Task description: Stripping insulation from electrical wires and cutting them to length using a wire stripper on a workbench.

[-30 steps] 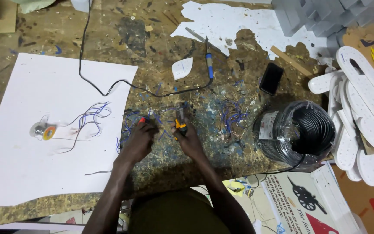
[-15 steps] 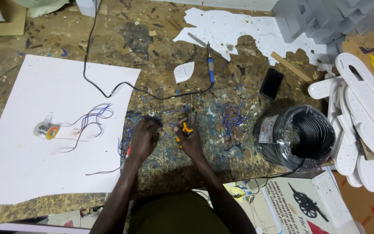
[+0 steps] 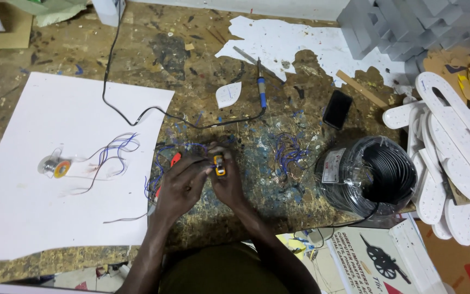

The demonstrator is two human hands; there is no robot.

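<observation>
My right hand grips a small yellow-and-black tool just above the worn workbench. The fingers of my left hand are pinched together right against that tool, on a thin wire that I can barely make out. A red-handled tool pokes out from behind my left hand; whether that hand holds it is unclear. Loose blue wires lie tangled under and left of both hands.
To the left, a white sheet carries a solder spool and a wire bundle. Behind lie a blue-handled soldering iron and its black cord. At right are a phone, a black cable coil and white cut-outs.
My hands have closed together: the left hand slid right until its fingers met the yellow tool. The red-handled tool now shows behind the left hand instead of at its fingertips.
</observation>
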